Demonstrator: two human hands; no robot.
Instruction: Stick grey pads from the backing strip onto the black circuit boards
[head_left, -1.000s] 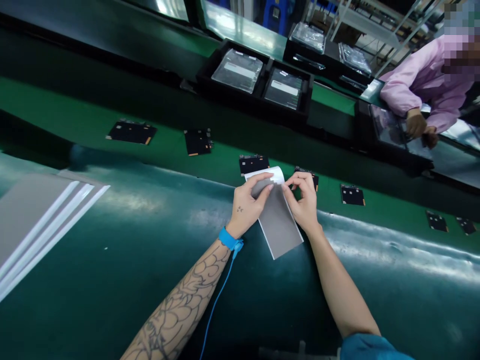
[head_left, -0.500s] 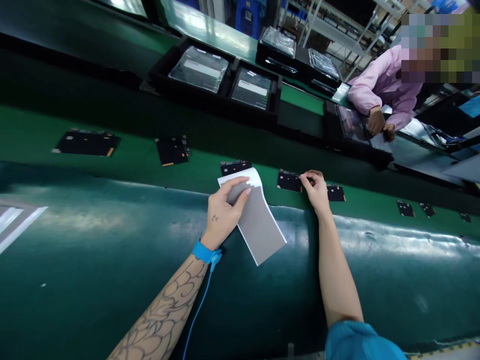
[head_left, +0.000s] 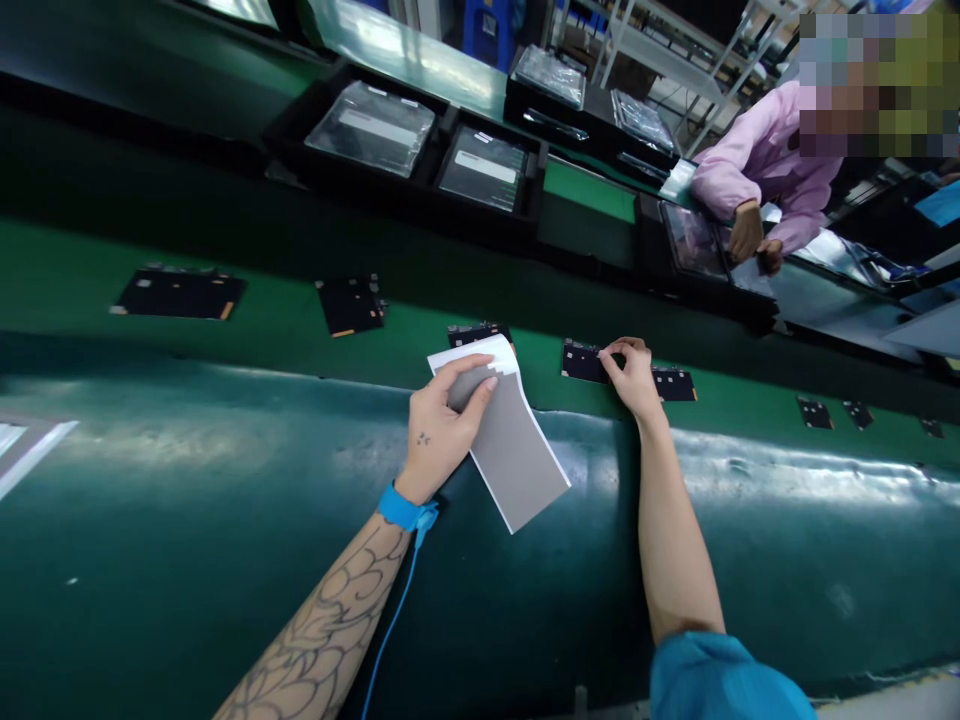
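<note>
Hands are well apart atm. L hand (head_left: 442, 430) is clamped on the upper end of a grey sheet (head_left: 514, 455), thumb and fingers curled down on it, w/ white backing (head_left: 471, 358) showing along the edges. R hand (head_left: 634, 380) is off at approx 3 o'clock from the L, fingertips (head_left: 609, 360) pinched together at a small black circuit board (head_left: 581, 362), but can't tell if it's actually gripping anything. Sheet's long axis runs approx 11 to 5 o'clock, lying across the edge of a dark green curved mat (head_left: 787, 560), so L is def the nearer hand and the sheet sits at R's 8 o'clock. Blue wrist strap (head_left: 401, 508) on L wrist, cord trailing toward 6 o'clock.
</note>
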